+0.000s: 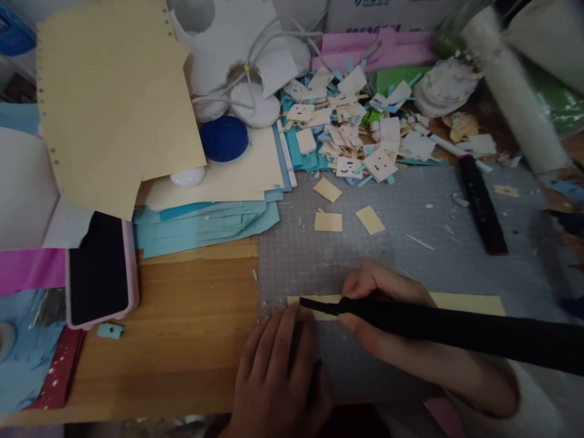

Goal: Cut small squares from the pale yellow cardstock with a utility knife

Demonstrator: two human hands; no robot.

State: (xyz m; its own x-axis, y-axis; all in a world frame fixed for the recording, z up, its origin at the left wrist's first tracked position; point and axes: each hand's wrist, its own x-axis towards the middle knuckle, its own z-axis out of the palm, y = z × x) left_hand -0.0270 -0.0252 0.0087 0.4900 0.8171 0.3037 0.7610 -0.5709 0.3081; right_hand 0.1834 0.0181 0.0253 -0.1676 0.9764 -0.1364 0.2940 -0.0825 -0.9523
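Note:
A narrow cream paper strip (469, 302) lies across the lower part of the grey cutting mat (292, 261). My right hand (387, 328) is closed around a long black craft knife (424, 317), with its thin blade pointing left over the strip. The blade's tip is just above the fingertips of my left hand (278, 365). That hand lies with its fingers stretched out, fingertips at the strip's left end. Beyond my hands, three small cream paper rectangles (328, 221) rest on the mat.
A heap of small paper pieces with drawn faces (349, 131) covers the back. A black marker (482, 204) lies at the right. Left are a phone (98, 267), stacked blue paper (210, 222), a large cream sheet (118, 91) and a blue lid (224, 139).

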